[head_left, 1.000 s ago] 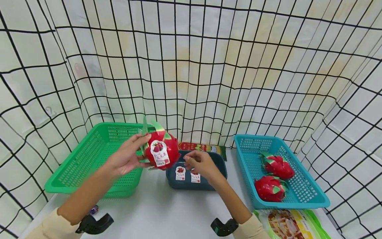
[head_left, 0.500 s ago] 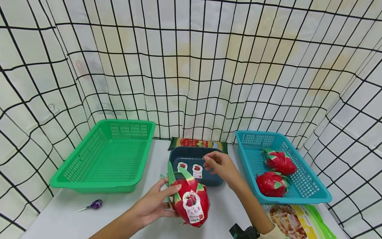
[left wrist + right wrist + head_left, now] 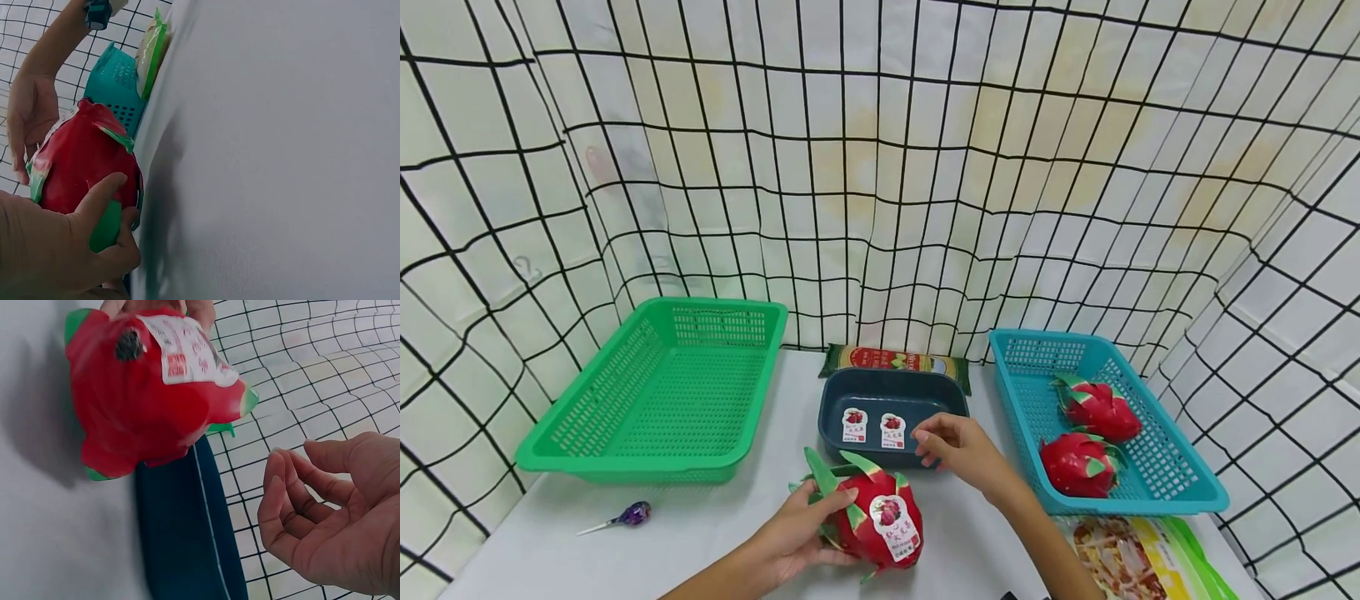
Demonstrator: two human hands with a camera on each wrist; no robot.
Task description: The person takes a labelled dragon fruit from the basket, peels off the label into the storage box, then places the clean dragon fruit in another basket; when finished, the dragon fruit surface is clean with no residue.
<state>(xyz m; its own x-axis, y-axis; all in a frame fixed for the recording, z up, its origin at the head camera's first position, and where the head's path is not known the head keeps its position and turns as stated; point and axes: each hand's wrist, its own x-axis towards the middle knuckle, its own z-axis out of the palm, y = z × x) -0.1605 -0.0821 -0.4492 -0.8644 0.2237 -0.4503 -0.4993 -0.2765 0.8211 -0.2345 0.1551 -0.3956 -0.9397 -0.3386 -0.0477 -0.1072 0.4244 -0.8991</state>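
My left hand (image 3: 801, 533) grips a red dragon fruit (image 3: 868, 546) with green leaf tips, low over the front of the table. A white label (image 3: 895, 527) with a fruit picture and writing sits on the fruit's upper side. My right hand (image 3: 958, 450) hovers at the near right corner of a dark blue bin (image 3: 917, 385), its fingers loosely bent. In the right wrist view the right hand's thumb and fingertips stand apart, with nothing visible between them. Two similar labels, a left one (image 3: 854, 425) and a right one (image 3: 892, 431), show in the bin.
On the left stands a green basket (image 3: 700, 400), with a lollipop (image 3: 636, 513) in front of it. A blue basket (image 3: 1018, 400) on the right holds two dragon fruits (image 3: 1101, 411). A food bag (image 3: 1138, 558) lies before it, and a red-green packet (image 3: 895, 360) behind the bin.
My left hand has brought the dragon fruit from beside the green basket down to the front of the table. My right hand has shifted right and slightly down, away from the bin's middle.
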